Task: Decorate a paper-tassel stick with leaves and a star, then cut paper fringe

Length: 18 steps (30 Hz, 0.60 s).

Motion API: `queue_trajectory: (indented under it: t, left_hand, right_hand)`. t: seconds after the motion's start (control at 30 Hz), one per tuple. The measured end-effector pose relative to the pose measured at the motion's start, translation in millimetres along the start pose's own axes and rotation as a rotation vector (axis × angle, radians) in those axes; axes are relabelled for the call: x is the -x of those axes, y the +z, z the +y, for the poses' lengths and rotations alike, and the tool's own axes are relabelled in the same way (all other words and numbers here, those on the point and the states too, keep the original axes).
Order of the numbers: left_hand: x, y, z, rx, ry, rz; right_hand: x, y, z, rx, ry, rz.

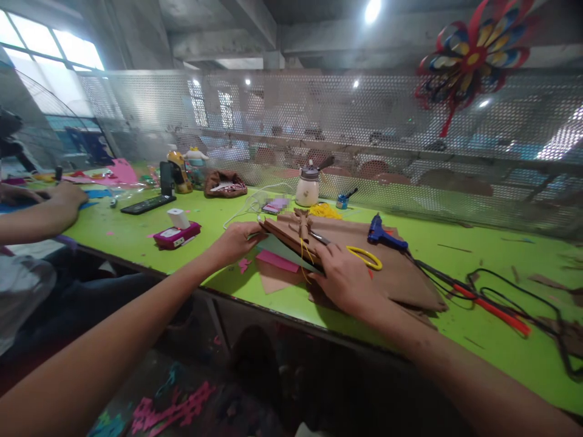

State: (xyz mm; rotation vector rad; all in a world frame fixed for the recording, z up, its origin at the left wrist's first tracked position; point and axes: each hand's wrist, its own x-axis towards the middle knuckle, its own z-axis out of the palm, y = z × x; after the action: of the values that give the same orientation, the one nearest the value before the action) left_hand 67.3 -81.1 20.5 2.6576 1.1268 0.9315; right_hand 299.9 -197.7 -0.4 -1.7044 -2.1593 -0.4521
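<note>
In the head view my left hand (239, 238) pinches the left corner of a stack of brown paper (339, 233) at the table's edge. My right hand (346, 276) grips the same stack's near edge, its fingers bent over it. Between the hands the near edge is lifted, and a pink sheet (277, 261) and pale green paper show beneath. A gathered brown paper piece (302, 223) with thin yellow strings lies on top. Yellow-handled scissors (367, 258) and a blue glue gun (385, 233) rest on the brown paper.
Behind stand a white jug (308, 187), yellow shreds (325, 210) and a small blue pot (342, 201). A purple box (177, 235) is to the left. Black cable (501, 291) and an orange-red rod (494, 309) lie right. At far left a person's hands (64, 197) handle blue paper.
</note>
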Motion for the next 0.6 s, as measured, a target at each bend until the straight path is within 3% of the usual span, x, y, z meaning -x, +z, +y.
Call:
queue_trajectory:
  t: [0.2, 0.33, 0.4, 0.47, 0.5, 0.53, 0.6]
  left_hand:
    - [3.3, 8.6, -5.4, 0.194, 0.026, 0.097]
    - [12.2, 0.6, -7.3, 0.237, 0.035, 0.109]
    - [23.4, -5.8, -13.8, 0.192, -0.054, 0.246]
    - [35.2, -9.3, -24.1, 0.129, -0.281, 0.48]
    - [39.7, -8.8, -29.7, 0.068, -0.379, 0.499]
    - [42.3, -6.6, -34.9, 0.009, -0.419, 0.423]
    - [40.7, 2.5, -43.1, -0.066, -0.344, 0.134]
  right_hand:
    - [-25.0, 9.1, -17.3, 0.128, 0.07, -0.096]
    - [-27.4, 11.0, -14.8, 0.138, 0.091, -0.097]
    - [-26.3, 10.1, -13.9, 0.137, 0.108, -0.09]
    - [-25.3, 9.1, -13.6, 0.131, 0.116, -0.097]
    - [-24.9, 9.0, -13.6, 0.125, 0.118, -0.1]
    - [-24.6, 9.1, -13.6, 0.121, 0.121, -0.1]
    - [-24.1, 10.1, -13.6, 0.116, 0.126, -0.091]
